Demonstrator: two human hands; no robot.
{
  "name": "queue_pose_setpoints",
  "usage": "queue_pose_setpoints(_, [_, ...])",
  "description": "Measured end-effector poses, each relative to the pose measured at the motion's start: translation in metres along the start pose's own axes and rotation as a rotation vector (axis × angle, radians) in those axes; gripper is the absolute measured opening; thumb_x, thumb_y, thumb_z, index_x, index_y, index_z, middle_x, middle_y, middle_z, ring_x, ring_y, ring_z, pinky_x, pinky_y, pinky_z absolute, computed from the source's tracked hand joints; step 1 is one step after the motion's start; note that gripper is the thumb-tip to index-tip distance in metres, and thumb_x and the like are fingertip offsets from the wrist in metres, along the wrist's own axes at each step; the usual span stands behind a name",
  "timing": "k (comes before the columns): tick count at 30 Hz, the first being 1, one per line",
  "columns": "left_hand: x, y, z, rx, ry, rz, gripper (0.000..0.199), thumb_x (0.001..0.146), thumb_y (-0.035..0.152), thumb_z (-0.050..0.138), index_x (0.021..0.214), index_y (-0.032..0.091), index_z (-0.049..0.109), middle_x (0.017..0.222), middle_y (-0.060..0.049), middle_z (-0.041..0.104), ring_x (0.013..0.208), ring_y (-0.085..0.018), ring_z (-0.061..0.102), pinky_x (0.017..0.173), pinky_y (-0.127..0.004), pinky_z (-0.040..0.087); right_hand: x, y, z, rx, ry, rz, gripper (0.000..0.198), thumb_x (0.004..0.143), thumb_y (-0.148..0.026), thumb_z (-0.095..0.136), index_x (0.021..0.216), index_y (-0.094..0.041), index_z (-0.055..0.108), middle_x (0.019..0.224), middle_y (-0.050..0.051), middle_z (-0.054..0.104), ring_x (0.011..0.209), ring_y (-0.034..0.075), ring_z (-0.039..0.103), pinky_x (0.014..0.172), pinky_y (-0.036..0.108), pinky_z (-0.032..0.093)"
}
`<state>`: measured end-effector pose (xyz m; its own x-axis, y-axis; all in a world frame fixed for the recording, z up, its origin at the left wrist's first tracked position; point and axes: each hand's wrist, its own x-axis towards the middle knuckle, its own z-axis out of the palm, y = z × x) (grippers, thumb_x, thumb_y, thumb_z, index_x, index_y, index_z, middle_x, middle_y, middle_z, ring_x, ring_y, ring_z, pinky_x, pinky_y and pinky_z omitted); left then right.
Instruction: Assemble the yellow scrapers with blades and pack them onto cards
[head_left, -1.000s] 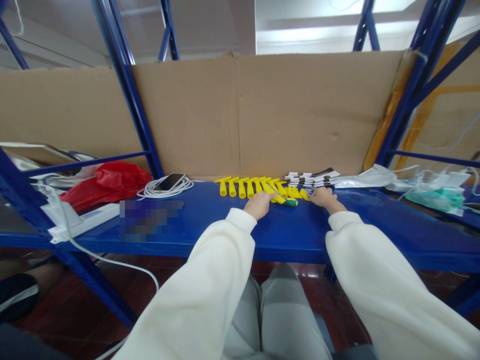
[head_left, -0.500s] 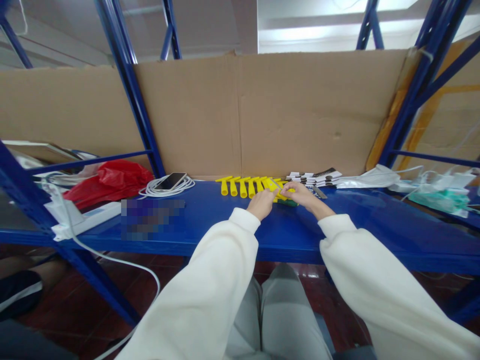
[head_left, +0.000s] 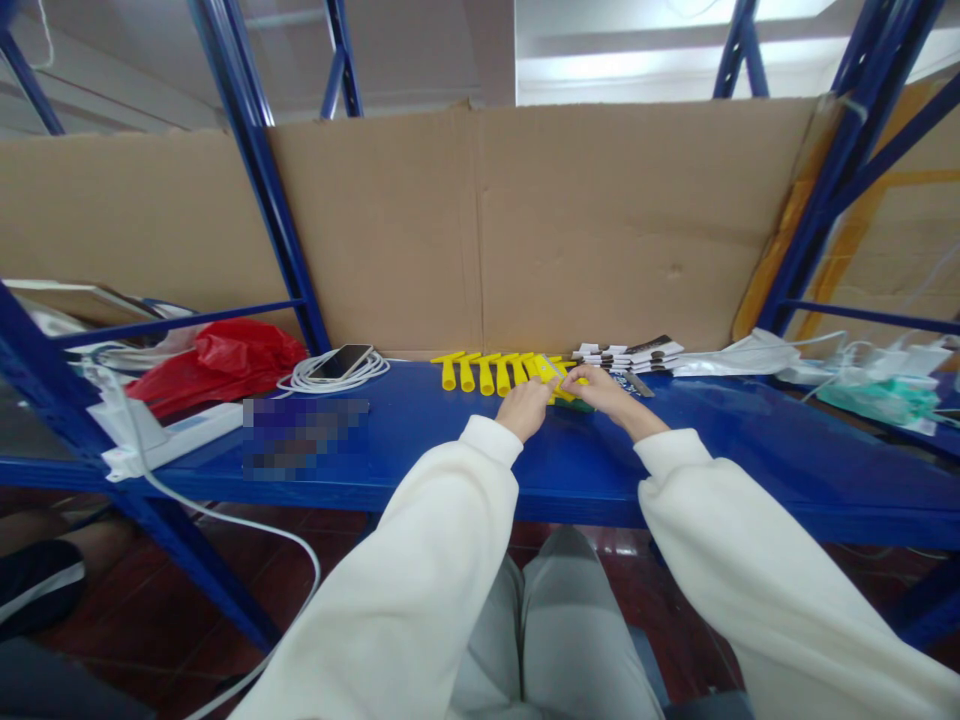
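The left hand (head_left: 523, 407) is closed around a small yellow plastic piece with a pale flat face (head_left: 551, 367), held just above the blue metal shelf (head_left: 712, 450), at the right end of the row. The right hand (head_left: 600, 392) meets that piece with bent fingertips; whether its grip pinches some small part there, I cannot tell, since the fingers cover it. A loose left grip could let the piece twist under the right fingers' push, and any small part between the fingertips could slip and drop among things of the same colour.

A dark green object (head_left: 582, 406) lies under the right hand, mostly hidden; a lowered wrist might knock it. Just beside the left hand stands a row of yellow T-shaped plastic pieces (head_left: 486, 378), set so close that a sideways brush of the knuckles could tip several. Near the right wrist, a thin flat grey strip (head_left: 640, 384) could be swept along by the sleeve. Behind it, loosely stacked white papers with black print (head_left: 637, 352) could slide if nudged. Farther left, a coiled white cable (head_left: 375, 373) bears a dark-screened phone (head_left: 342, 362); a tug could shift it.
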<state>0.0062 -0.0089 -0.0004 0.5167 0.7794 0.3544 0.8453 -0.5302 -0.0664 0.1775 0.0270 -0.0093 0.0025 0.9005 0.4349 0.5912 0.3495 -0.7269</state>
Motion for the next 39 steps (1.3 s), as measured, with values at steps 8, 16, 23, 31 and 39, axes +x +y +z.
queue_pose_setpoints(8, [-0.001,0.0,0.0,-0.008,0.005,-0.005,0.053,0.098,0.009,0.032,0.148,0.019,0.049,0.124,-0.018,0.065,0.109,-0.026,0.067,0.091,-0.037,0.053,-0.004,-0.004,0.006,-0.013,0.055,0.066,0.007,0.07,-0.024,0.063,0.063,-0.021,0.064,0.078,0.001,0.068,0.086,0.021,0.062,0.085,0.035,0.048])
queue_pose_setpoints(16, [-0.001,0.0,-0.002,-0.029,0.014,-0.022,0.053,0.098,0.01,0.034,0.148,0.018,0.049,0.126,-0.019,0.064,0.107,-0.026,0.066,0.091,-0.037,0.053,-0.002,-0.001,0.01,0.136,0.108,0.102,0.014,0.066,-0.024,0.066,0.075,-0.021,0.056,0.087,0.001,0.065,0.09,0.019,0.06,0.09,0.036,0.047])
queue_pose_setpoints(23, [0.001,-0.001,0.0,-0.055,0.065,-0.055,0.052,0.1,0.013,0.033,0.149,0.021,0.048,0.125,-0.017,0.064,0.106,-0.026,0.065,0.092,-0.038,0.052,-0.001,-0.002,0.005,0.272,0.099,0.138,0.02,0.07,-0.029,0.066,0.087,-0.021,0.057,0.09,0.002,0.066,0.089,0.019,0.062,0.081,0.033,0.051])
queue_pose_setpoints(31, [0.001,-0.003,-0.002,-0.036,0.068,-0.046,0.052,0.1,0.016,0.036,0.151,0.023,0.046,0.132,-0.017,0.061,0.109,-0.027,0.065,0.091,-0.04,0.054,-0.01,-0.017,-0.001,0.358,-0.04,0.198,0.01,0.074,-0.019,0.062,0.083,-0.021,0.058,0.068,0.0,0.068,0.067,0.016,0.066,0.065,0.027,0.051])
queue_pose_setpoints(39, [-0.004,-0.007,0.0,-0.004,0.014,0.024,0.068,0.095,0.007,0.037,0.156,0.035,0.034,0.143,-0.016,0.052,0.11,-0.027,0.067,0.092,-0.042,0.055,-0.006,-0.011,-0.001,0.406,0.025,0.203,0.008,0.074,-0.019,0.065,0.081,-0.02,0.063,0.066,-0.001,0.069,0.065,0.015,0.065,0.067,0.027,0.052])
